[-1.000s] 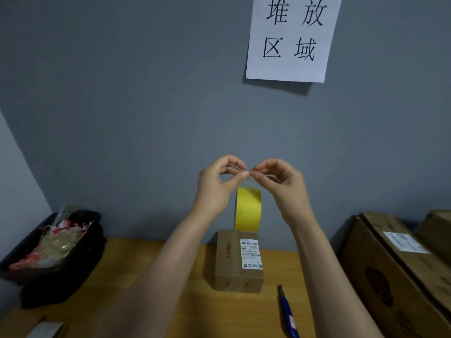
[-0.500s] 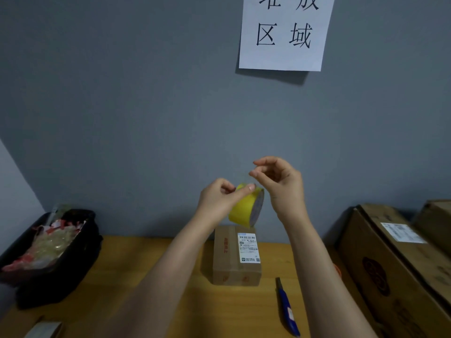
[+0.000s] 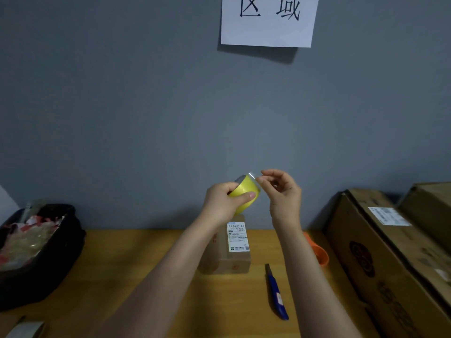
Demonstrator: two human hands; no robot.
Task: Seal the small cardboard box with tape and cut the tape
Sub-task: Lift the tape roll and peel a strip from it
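A small cardboard box (image 3: 231, 261) with a white shipping label lies on the wooden table (image 3: 136, 264), partly behind my left forearm. Above it my left hand (image 3: 223, 203) grips a yellow tape roll (image 3: 245, 190), tilted in the air. My right hand (image 3: 283, 192) is just right of the roll, thumb and forefinger pinching the loose clear tape end at the roll's top edge. A blue utility knife (image 3: 277, 292) lies on the table to the right of the box.
A black bin (image 3: 48, 259) holding plastic scraps stands at the left. Large cardboard boxes (image 3: 390, 259) are stacked at the right, with an orange object (image 3: 317, 252) beside them. Another tape roll (image 3: 26, 330) peeks in at the bottom left corner. A paper sign (image 3: 267, 20) hangs on the grey wall.
Both hands have come down toward the box. The roll, first hanging below my fingers, is now held in my left hand, while my right fingers pinch the tape end.
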